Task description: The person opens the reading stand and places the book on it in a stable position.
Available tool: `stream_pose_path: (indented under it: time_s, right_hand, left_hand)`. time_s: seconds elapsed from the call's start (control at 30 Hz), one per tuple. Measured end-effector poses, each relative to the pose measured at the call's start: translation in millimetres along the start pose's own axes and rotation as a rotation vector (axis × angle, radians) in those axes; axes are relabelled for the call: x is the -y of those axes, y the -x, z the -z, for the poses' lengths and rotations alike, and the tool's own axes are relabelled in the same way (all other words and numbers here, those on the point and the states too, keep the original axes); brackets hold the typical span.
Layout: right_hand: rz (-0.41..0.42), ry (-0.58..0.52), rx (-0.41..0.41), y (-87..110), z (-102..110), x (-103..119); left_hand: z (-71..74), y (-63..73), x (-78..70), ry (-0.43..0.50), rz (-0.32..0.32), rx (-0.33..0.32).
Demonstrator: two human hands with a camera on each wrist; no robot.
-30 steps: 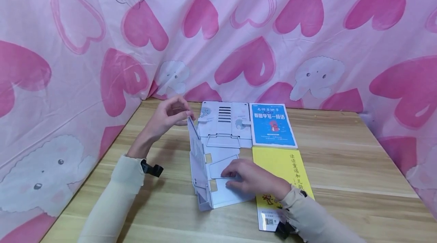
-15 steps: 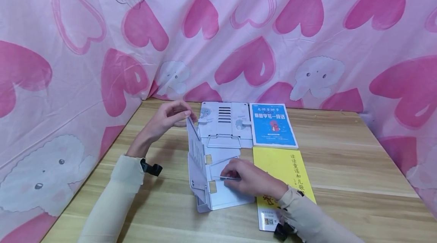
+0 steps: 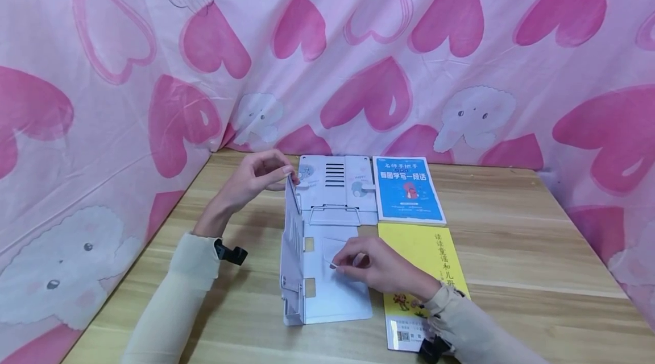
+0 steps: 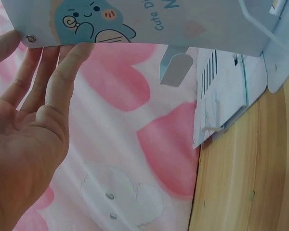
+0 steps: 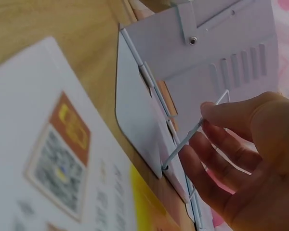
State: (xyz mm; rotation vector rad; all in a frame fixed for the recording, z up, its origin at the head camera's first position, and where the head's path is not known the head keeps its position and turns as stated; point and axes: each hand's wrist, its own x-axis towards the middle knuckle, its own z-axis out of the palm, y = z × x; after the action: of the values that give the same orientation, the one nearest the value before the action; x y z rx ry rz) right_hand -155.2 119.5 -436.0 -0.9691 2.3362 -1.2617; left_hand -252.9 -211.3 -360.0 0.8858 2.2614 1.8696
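Note:
A pale, foldable metal book stand [image 3: 338, 301] is unfolded on the table, its base plate flat and its slotted panel [image 3: 294, 239] upright on the left. At the panel's top corner, my left hand [image 3: 251, 182] pinches the edge between thumb and fingers. In the left wrist view the panel's outer face [image 4: 183, 24] carries a blue cartoon animal and a small metal clip [image 4: 177, 70]. My right hand [image 3: 381, 267] is over the base plate, thumb and fingers pinching the thin wire support [image 5: 180, 147], which tilts up from the plate.
Behind lies a second, similar book stand [image 3: 317, 196], flat, with a wire loop at its front. A blue book [image 3: 409, 199] lies to its right, and a yellow book [image 3: 404, 244] partly under my right forearm. A pink heart-print cloth [image 3: 368, 11] backs the wooden table [image 3: 522, 239].
My right fingers have gone from touching the base to pinching the wire support and raising it. The stand has turned slightly, and my left hand has shifted a little right with the panel.

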Motion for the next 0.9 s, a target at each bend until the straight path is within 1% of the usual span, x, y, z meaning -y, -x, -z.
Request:
stream_pose_path:
  time_s: [0.17, 0.33, 0.47, 0.63, 0.77, 0.9]
  right_hand:
    - [-0.015, -0.007, 0.013, 2.0, -2.1, 2.0]
    - [-0.059, -0.035, 0.059, 4.1, -0.9, 3.5]
    - [-0.086, -0.059, 0.109, 9.1, 0.5, 2.3]
    - [-0.091, -0.091, 0.151, 19.4, 3.9, -2.3]
    - [-0.082, -0.083, 0.151, 28.6, 11.5, -7.8]
    - [-0.063, -0.096, 0.126, 35.3, 24.1, -12.0]
  left_hand:
    - [-11.1, -8.0, -0.1, 0.042, -0.043, 0.014]
    - [-25.0, -17.0, -0.4, 0.028, -0.082, 0.008]
    - [-39.1, -24.4, -0.9, -0.028, -0.100, -0.006]
    - [-59.1, -33.1, 1.2, -0.169, -0.093, -0.050]
    - [-73.7, -38.8, 0.1, -0.258, -0.080, -0.057]
    - [-81.2, -41.4, -1.6, -0.273, -0.045, -0.061]
